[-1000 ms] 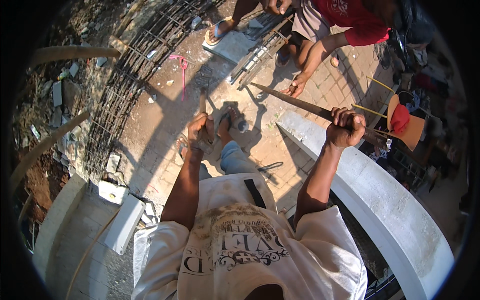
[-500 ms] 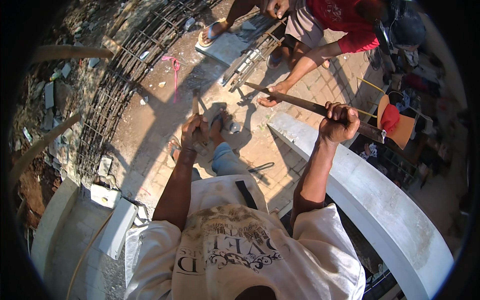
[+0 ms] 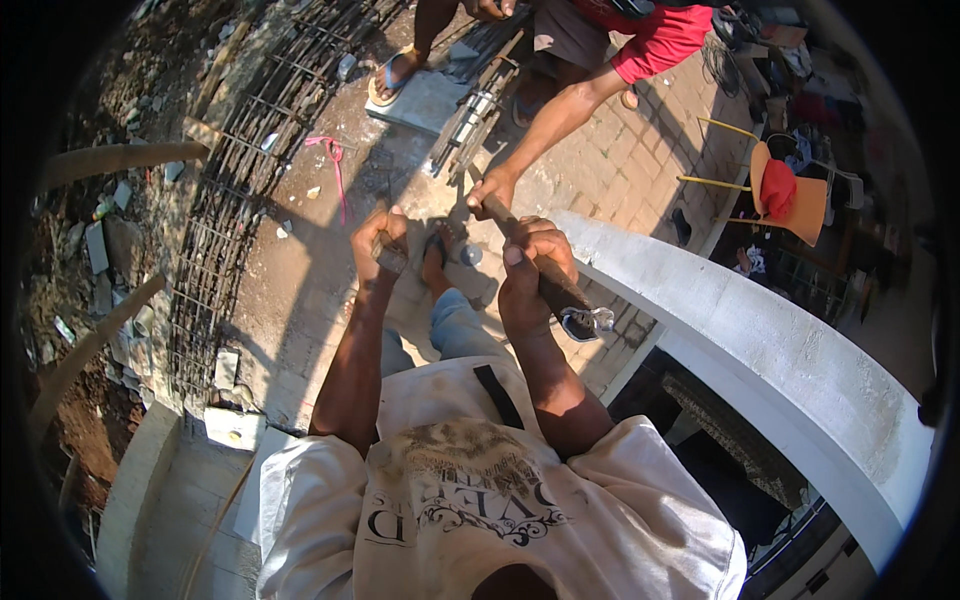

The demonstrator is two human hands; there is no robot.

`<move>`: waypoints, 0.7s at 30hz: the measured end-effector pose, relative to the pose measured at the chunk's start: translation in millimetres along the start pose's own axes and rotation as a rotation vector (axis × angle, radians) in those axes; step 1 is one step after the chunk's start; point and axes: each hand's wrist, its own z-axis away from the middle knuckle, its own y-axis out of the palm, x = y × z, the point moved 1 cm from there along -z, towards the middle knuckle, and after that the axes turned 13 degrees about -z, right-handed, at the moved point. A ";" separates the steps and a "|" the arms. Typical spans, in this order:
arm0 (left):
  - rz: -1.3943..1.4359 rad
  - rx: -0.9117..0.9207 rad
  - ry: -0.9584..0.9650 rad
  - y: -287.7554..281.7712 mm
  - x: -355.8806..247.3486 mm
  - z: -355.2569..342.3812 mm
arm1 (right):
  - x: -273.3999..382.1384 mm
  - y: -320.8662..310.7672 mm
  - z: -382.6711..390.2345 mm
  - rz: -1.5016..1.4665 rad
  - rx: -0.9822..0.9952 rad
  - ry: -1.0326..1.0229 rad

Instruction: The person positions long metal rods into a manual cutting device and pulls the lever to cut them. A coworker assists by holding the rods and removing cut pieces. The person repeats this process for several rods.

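My right hand (image 3: 533, 268) is wrapped round a thick dark bar (image 3: 566, 296), near its ragged, pale near end. The bar slants away to the far left, where a co-worker's hand (image 3: 492, 188) grips its far part. My left hand (image 3: 377, 238) is closed round a short wooden stick-like piece (image 3: 389, 257), whose blunt near end shows below the fingers. What the stick's far end carries, I cannot make out. Both hands are held out in front of my body, above the paved ground, a short gap apart.
A long rebar cage (image 3: 232, 170) curves along the left, beside rubble. A concrete ledge (image 3: 740, 290) runs across the right. Far off lie a flat slab (image 3: 418, 102), bundled rods (image 3: 478, 118) and a pink ribbon (image 3: 335, 160). An orange chair (image 3: 800, 205) holds a red cloth.
My right hand has come left and inward with the bar's near end, which now tilts more steeply toward me. The co-worker's hand has shifted left on it. My left hand still holds the stick.
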 end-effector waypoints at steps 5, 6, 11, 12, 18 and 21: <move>0.086 -0.024 -0.026 -44.4 -35.7 -23.9 | 15.2 -7.2 7.7 0.154 0.182 0.273; 0.128 0.029 0.008 -53.3 -45.8 -24.4 | 20.1 -10.1 9.3 0.151 0.177 0.295; 0.034 0.399 0.199 -84.7 -95.4 1.2 | 42.9 -30.3 16.8 0.125 0.110 0.406; 0.054 0.427 0.256 -84.6 -103.3 8.9 | 45.8 -33.5 24.1 0.105 0.008 0.407; 0.215 0.550 0.670 -75.9 -124.5 63.5 | -4.2 -14.0 114.1 -0.188 -0.558 1.459; 0.219 0.801 0.790 -89.0 -114.4 90.0 | -55.6 13.3 159.4 -0.864 -0.608 1.632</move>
